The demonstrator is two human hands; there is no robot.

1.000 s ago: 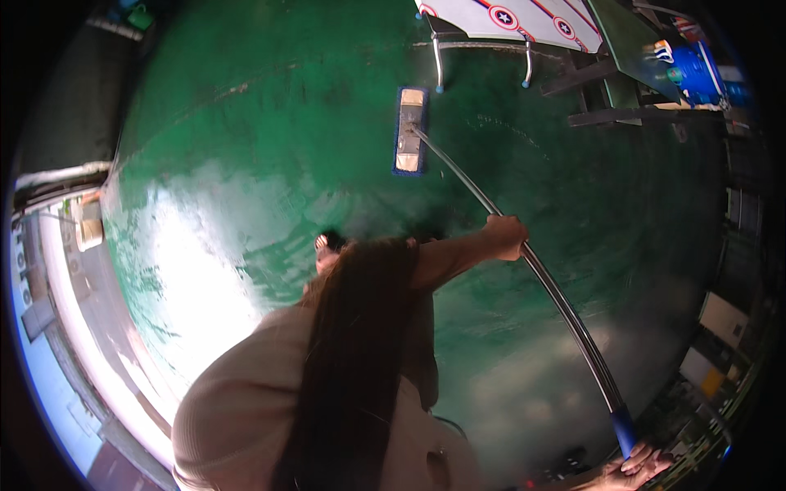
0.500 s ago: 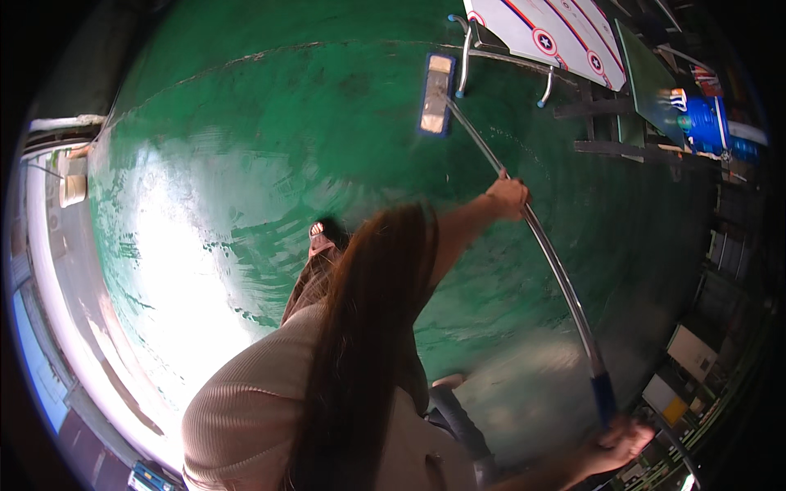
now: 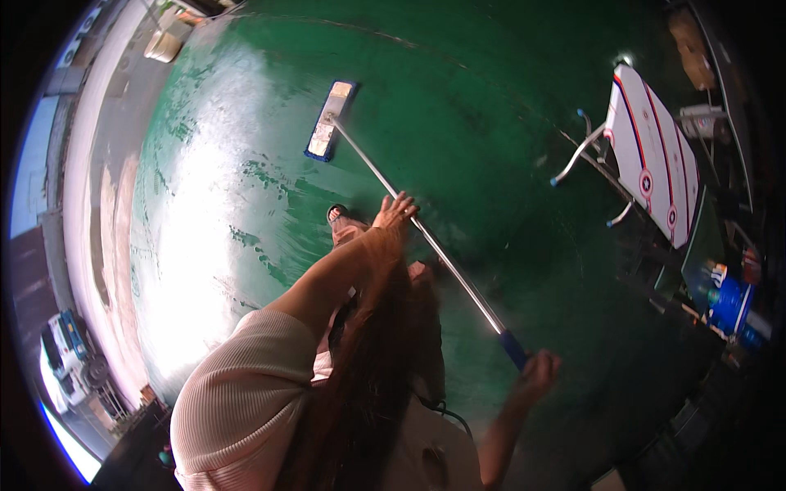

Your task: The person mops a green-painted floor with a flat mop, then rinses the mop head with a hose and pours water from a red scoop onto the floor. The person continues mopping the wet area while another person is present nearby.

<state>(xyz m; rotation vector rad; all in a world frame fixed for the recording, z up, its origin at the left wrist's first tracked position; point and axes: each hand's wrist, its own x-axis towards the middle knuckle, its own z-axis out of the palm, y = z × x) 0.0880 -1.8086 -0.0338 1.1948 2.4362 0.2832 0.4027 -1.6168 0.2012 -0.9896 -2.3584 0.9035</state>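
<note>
A flat mop (image 3: 477, 304) slants across the view, with a silver pole, a blue grip at its near end and a blue-edged rectangular head lying on the wet green floor ahead. My left hand (image 3: 397, 211) is closed round the middle of the pole. Lower down and to the right, my right hand (image 3: 539, 370) grips the pole's top end by the blue sleeve. Long hair hangs over part of my body and left forearm. One foot (image 3: 336, 213) in an open-toed shoe shows beyond it.
A small white-topped folding table (image 3: 655, 155) with striped, star-shield decoration stands at the right, its curved metal legs on the floor. Beyond it is a blue water bottle (image 3: 729, 304). Glare lies on the floor (image 3: 205, 221) at left. A pale bucket (image 3: 163, 47) stands far left.
The mop head has swung leftward over the floor, and both hands have moved left with the pole. My view has turned, so the folding table sits lower and farther right.
</note>
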